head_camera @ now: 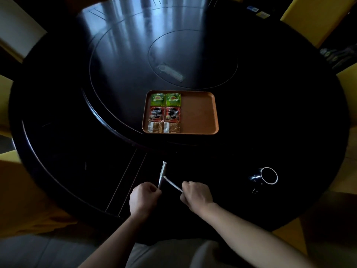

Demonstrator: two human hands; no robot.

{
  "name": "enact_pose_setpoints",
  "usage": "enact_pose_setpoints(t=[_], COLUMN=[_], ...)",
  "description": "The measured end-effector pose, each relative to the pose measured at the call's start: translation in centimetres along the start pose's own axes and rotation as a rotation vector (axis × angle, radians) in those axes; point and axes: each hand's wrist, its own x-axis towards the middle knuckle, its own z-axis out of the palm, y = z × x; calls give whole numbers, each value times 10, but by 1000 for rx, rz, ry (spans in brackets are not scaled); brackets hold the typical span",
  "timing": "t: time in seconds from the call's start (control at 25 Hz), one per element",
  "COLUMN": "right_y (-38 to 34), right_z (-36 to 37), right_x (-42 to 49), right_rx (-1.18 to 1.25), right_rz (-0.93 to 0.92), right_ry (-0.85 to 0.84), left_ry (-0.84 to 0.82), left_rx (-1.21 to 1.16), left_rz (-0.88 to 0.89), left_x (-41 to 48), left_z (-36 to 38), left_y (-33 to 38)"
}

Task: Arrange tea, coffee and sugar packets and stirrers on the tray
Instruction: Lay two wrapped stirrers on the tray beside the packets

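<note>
An orange tray lies on the dark round table. Its left half holds two green tea packets, two red coffee packets and two sugar packets in rows. The tray's right half is bare. Near the table's front edge my left hand grips a white wrapped stirrer that points up and away. My right hand grips a second white stirrer that slants toward the left one. The two stirrer tips nearly meet.
A black mug with a white rim lies on its side to the right of my hands. A clear flat object rests on the table's inner disc beyond the tray. Yellow chairs ring the table.
</note>
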Motion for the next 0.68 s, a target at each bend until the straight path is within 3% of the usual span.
enact_pose_setpoints(t=[0.32,0.68], right_y=[8,17], right_z=[-31,-70], right_x=[-4,29], right_rx=[992,1064], right_rz=[307,407], right_ry=[172,300], left_ry=[-80,-151], left_rx=[-187,-351], left_rz=[138,141], left_x=[8,39], left_z=[-14,-33], left_y=[8,73])
